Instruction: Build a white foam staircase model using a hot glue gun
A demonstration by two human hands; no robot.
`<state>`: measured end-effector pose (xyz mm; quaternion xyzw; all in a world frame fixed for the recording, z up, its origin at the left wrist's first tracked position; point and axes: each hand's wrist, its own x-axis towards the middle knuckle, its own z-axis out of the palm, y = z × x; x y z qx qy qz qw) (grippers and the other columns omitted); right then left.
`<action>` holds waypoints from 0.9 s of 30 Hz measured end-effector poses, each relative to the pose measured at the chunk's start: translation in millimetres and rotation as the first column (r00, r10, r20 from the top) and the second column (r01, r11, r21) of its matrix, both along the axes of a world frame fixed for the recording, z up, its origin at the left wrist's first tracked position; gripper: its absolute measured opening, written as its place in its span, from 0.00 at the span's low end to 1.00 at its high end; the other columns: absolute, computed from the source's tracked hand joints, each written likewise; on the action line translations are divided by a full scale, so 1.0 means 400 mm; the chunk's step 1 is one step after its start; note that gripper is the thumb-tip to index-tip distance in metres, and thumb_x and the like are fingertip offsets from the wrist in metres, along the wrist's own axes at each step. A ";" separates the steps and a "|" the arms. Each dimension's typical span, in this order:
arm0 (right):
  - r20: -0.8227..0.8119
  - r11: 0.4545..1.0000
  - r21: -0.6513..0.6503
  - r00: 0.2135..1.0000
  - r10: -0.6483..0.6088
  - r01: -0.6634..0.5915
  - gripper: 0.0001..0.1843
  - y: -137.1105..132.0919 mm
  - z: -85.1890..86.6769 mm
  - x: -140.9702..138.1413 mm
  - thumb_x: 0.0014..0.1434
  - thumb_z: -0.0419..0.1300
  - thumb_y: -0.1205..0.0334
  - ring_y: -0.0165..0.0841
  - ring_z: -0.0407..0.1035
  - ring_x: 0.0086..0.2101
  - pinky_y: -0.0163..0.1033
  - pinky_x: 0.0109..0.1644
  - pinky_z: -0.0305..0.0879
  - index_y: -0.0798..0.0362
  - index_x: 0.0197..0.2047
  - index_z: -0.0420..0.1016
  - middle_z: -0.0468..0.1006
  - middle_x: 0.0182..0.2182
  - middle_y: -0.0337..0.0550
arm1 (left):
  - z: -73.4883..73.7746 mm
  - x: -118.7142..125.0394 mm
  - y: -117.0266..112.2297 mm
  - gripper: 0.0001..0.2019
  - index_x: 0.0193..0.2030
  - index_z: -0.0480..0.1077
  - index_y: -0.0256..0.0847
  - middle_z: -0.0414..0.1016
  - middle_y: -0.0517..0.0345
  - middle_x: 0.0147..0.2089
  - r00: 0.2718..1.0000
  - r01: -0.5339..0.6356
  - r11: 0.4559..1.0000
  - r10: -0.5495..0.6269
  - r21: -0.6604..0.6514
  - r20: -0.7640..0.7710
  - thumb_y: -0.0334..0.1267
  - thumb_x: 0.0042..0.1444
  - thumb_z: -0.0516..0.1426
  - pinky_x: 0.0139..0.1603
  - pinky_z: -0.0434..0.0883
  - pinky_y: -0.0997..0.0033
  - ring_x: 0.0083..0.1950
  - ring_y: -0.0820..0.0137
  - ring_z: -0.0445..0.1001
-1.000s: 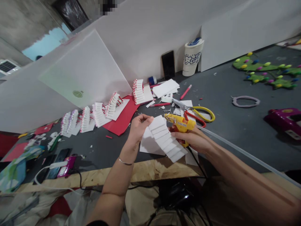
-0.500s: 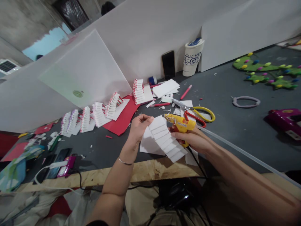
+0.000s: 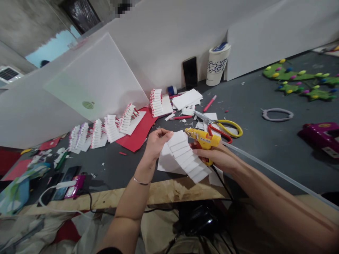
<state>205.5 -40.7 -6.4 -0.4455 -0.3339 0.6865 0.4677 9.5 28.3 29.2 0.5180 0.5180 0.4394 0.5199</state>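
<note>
My left hand (image 3: pixel 158 141) pinches the upper left corner of a white stepped paper piece (image 3: pixel 185 155), made of several overlapping strips. My right hand (image 3: pixel 215 155) is wrapped round a yellow hot glue gun (image 3: pixel 202 137), whose nozzle points left, close to the top of the paper piece. Some right-hand fingers lie behind the paper's right edge; whether they grip it I cannot tell. A long clear glue stick (image 3: pixel 265 165) runs out of the gun's back. Below the paper piece, a flat white sheet (image 3: pixel 168 160) lies on the dark table.
Scissors (image 3: pixel 225 127) with red and yellow handles lie just beyond the gun. Small white stepped models (image 3: pixel 111 128) stand along the partition. A paper cup (image 3: pixel 217 65) and a phone (image 3: pixel 190 73) are at the back. A purple device (image 3: pixel 321 137) sits far right.
</note>
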 end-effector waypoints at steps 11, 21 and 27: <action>0.004 1.000 -0.016 1.000 0.001 -0.001 0.17 -0.004 0.015 -0.001 0.35 0.73 0.59 0.25 0.58 0.22 0.36 0.24 0.53 0.50 0.29 0.74 0.78 0.34 0.39 | 0.004 0.002 -0.003 0.15 0.24 0.75 0.38 0.76 0.59 0.26 0.999 -0.012 1.000 0.012 0.002 -0.030 0.46 0.37 0.71 0.31 0.65 0.75 0.28 0.74 0.69; 0.002 1.000 0.004 1.000 0.002 -0.002 0.15 -0.004 0.014 -0.001 0.36 0.74 0.58 0.27 0.58 0.23 0.38 0.23 0.52 0.49 0.28 0.75 0.78 0.34 0.41 | 0.006 0.000 -0.003 0.15 0.25 0.75 0.37 0.76 0.59 0.26 1.000 0.003 1.000 -0.003 -0.009 -0.028 0.45 0.38 0.71 0.31 0.65 0.73 0.28 0.74 0.69; 0.006 1.000 -0.004 1.000 0.011 -0.011 0.17 -0.002 0.015 -0.001 0.36 0.73 0.58 0.25 0.58 0.23 0.36 0.25 0.54 0.52 0.29 0.75 0.77 0.33 0.38 | 0.006 0.000 -0.004 0.15 0.25 0.75 0.38 0.75 0.60 0.26 0.999 0.018 1.000 -0.018 0.000 -0.037 0.46 0.39 0.70 0.32 0.65 0.73 0.28 0.74 0.68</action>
